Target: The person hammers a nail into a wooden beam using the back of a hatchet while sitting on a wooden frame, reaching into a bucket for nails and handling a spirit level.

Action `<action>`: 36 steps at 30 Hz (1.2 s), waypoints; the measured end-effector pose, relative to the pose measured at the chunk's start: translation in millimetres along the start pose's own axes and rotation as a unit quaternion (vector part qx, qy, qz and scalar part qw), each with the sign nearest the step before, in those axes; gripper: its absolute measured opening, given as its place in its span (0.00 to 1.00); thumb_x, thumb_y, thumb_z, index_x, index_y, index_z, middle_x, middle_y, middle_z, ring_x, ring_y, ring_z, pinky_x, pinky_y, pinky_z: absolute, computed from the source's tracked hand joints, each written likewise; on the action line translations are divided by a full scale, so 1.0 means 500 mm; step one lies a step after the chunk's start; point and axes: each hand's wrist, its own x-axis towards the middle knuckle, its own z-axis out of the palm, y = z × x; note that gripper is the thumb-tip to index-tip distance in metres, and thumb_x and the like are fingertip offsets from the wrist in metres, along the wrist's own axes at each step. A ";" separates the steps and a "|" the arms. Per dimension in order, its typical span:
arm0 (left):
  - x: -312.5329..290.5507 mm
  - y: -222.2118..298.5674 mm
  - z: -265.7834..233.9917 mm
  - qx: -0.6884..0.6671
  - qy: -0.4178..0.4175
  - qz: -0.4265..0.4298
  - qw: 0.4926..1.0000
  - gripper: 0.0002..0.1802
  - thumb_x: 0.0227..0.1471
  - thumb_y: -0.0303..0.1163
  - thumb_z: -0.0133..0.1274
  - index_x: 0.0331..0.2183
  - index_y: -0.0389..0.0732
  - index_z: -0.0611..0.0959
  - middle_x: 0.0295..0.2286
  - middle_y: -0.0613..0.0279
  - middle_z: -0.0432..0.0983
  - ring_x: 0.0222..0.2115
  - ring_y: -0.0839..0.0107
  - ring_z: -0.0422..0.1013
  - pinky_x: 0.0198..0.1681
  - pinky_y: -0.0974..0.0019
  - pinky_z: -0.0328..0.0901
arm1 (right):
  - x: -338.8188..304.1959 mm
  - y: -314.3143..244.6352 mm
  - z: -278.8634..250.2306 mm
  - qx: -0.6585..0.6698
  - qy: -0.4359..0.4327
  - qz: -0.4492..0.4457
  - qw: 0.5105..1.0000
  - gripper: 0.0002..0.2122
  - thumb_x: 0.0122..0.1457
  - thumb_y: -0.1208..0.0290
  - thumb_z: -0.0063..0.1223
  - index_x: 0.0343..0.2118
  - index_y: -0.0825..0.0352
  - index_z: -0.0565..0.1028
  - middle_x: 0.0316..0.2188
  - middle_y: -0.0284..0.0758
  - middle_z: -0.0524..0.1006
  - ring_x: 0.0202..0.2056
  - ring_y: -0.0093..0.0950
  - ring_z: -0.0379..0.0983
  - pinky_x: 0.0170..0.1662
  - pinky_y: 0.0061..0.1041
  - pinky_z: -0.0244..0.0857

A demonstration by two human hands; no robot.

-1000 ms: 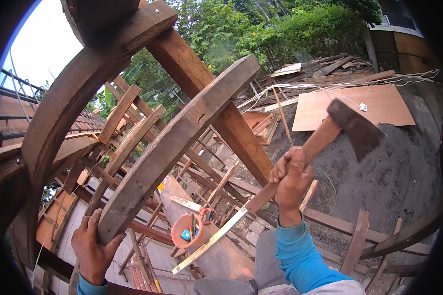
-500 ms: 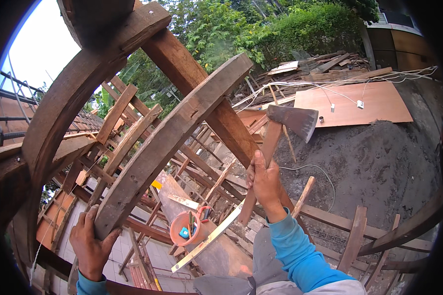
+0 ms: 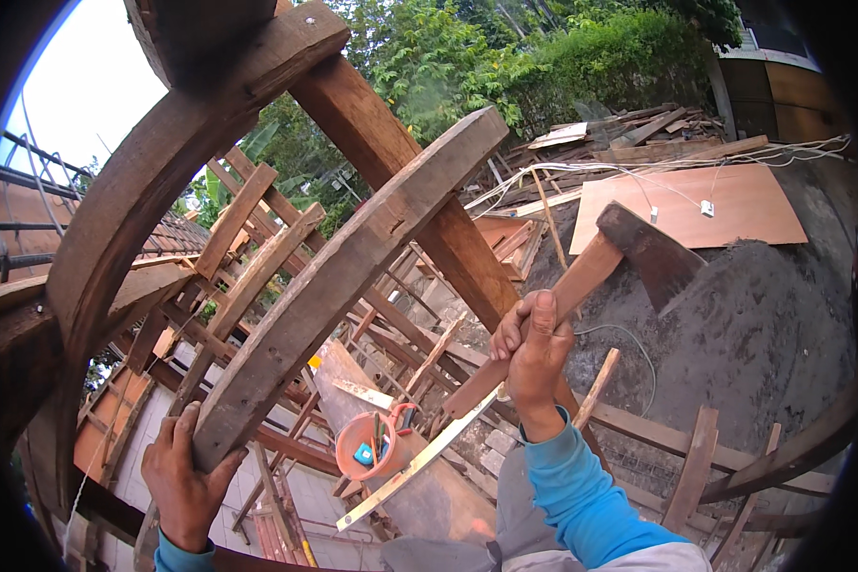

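My right hand (image 3: 537,360) is closed around the wooden handle of an axe (image 3: 589,272). The dark, worn axe head points up and to the right, its blade hanging over the grey sand. My left hand (image 3: 183,481) grips the lower end of a curved wooden beam (image 3: 338,281), thumb on one side and fingers on the other. That beam slants up to the right and crosses a straight brown timber (image 3: 448,246). The axe is apart from the curved beam.
Another curved timber (image 3: 124,181) rises at the left. Below hangs an orange bucket (image 3: 353,440) with tools inside, near a pale yellow wooden strip (image 3: 419,462). Scaffold poles and planks crowd the space underneath. A sand heap (image 3: 758,315) and a plywood sheet (image 3: 691,212) lie at right.
The axe has tipped over to the right, its head swinging right and its handle now more slanted. My right hand has turned with it. My left hand keeps its grip on the beam.
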 end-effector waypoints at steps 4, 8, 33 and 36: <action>-0.007 -0.007 0.003 0.015 -0.008 -0.013 1.000 0.42 0.27 0.43 0.69 0.47 0.38 0.75 0.35 0.50 0.73 0.29 0.52 0.70 0.33 0.55 0.61 | -0.003 -0.001 0.010 0.010 -0.063 0.217 0.974 0.18 0.65 0.52 0.42 0.29 0.64 0.63 0.12 0.26 0.60 0.11 0.16 0.57 0.14 0.17 0.55; -0.009 -0.008 0.000 0.026 0.005 -0.006 1.000 0.42 0.26 0.43 0.69 0.46 0.37 0.75 0.35 0.51 0.72 0.29 0.52 0.70 0.33 0.55 0.61 | 0.011 0.051 0.007 -0.011 -0.144 0.294 0.945 0.20 0.64 0.49 0.44 0.30 0.65 0.63 0.12 0.26 0.60 0.11 0.16 0.57 0.13 0.17 0.56; -0.013 -0.014 -0.007 -0.004 -0.034 -0.048 0.998 0.41 0.27 0.46 0.69 0.47 0.39 0.76 0.34 0.46 0.73 0.31 0.47 0.71 0.35 0.53 0.64 | 0.034 0.056 0.037 -0.036 -0.170 0.235 0.956 0.18 0.66 0.53 0.41 0.30 0.66 0.63 0.12 0.27 0.60 0.11 0.16 0.58 0.14 0.17 0.56; -0.012 -0.015 -0.007 -0.004 -0.031 -0.047 0.998 0.41 0.28 0.46 0.69 0.47 0.39 0.76 0.34 0.45 0.73 0.32 0.47 0.71 0.35 0.53 0.64 | 0.035 0.057 0.037 -0.033 -0.172 0.232 0.957 0.18 0.66 0.53 0.41 0.30 0.66 0.64 0.12 0.27 0.60 0.11 0.16 0.58 0.14 0.17 0.56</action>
